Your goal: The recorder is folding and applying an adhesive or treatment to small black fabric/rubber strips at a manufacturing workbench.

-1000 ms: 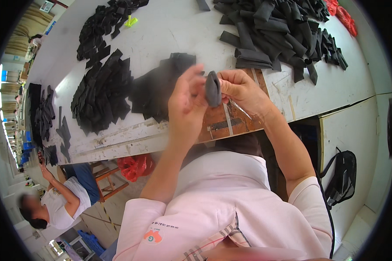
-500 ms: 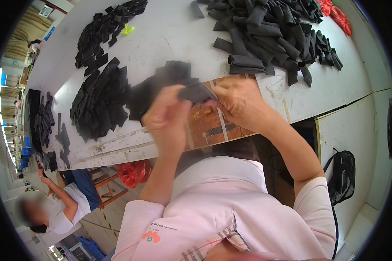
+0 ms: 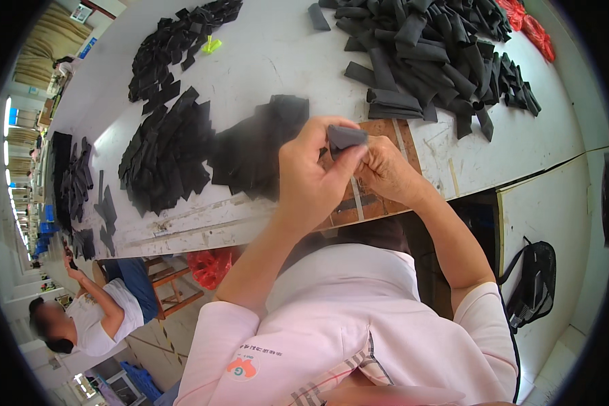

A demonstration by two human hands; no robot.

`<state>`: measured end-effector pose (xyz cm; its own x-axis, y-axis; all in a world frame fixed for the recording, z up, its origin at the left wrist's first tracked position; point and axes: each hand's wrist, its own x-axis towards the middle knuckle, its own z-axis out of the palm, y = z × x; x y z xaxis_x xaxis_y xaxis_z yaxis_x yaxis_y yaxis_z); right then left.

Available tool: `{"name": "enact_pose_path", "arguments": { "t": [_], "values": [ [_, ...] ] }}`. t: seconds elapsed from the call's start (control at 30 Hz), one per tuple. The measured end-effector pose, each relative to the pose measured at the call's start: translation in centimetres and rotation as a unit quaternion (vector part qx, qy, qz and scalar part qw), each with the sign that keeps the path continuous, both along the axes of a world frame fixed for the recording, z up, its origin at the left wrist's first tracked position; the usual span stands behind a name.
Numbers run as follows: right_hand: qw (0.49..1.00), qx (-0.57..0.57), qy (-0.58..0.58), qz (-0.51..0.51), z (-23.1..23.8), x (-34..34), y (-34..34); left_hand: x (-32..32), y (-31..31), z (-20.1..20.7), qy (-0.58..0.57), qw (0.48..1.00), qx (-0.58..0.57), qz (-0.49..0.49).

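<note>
A small dark grey fabric piece point(image 3: 347, 137), folded over or tube-shaped, is up off the worktable between my hands. My left hand point(image 3: 316, 172) pinches it, with the thumb along its lower side and the fingers behind. At its right end, my right hand point(image 3: 391, 170) is closed, with curled fingers against the cloth; those fingertips are partly hidden. Below the hands lies a worn brown board point(image 3: 402, 139) set at the table's front edge. Just left of my left hand is a pile of flat black fabric pieces point(image 3: 257, 149).
Another black fabric pile point(image 3: 166, 159) lies further left, and a smaller-piece pile point(image 3: 172, 51) behind it beside a yellow-green scrap point(image 3: 212, 45). Grey rolled pieces point(image 3: 426, 57) heap at the far right. A red bag point(image 3: 210, 267) hangs below the table; a person point(image 3: 118, 308) sits at left.
My left hand has moved right, up against my right hand, and the fabric piece has moved right with it. The view has shifted slightly. The black pile at left is now less covered.
</note>
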<state>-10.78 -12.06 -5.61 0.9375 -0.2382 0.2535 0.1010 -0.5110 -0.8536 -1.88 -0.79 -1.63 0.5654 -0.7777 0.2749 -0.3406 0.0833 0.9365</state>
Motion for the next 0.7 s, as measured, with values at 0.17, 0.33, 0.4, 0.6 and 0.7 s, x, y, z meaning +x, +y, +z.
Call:
{"name": "enact_pose_path", "arguments": {
  "t": [0.17,0.33,0.4,0.6,0.7],
  "values": [
    [0.995,-0.08,-0.051,-0.028,1.2,0.3,-0.2,-0.2,0.6,1.0,0.188,0.962,-0.193,-0.039],
    [0.972,-0.211,-0.07,-0.074,4.3,0.2,0.3,1.2,1.3,1.0,0.301,0.89,-0.342,-0.012],
    [0.963,-0.246,-0.069,-0.082,3.7,0.1,0.5,1.3,2.1,0.1,0.288,0.912,-0.291,0.012],
    [0.966,-0.252,-0.044,-0.028,2.5,0.2,0.6,1.0,2.6,-0.5,0.19,0.944,-0.267,0.04],
    [0.991,-0.109,-0.058,-0.041,0.1,0.5,1.5,1.2,2.3,-0.8,0.133,0.961,-0.243,0.016]
  ]
}}
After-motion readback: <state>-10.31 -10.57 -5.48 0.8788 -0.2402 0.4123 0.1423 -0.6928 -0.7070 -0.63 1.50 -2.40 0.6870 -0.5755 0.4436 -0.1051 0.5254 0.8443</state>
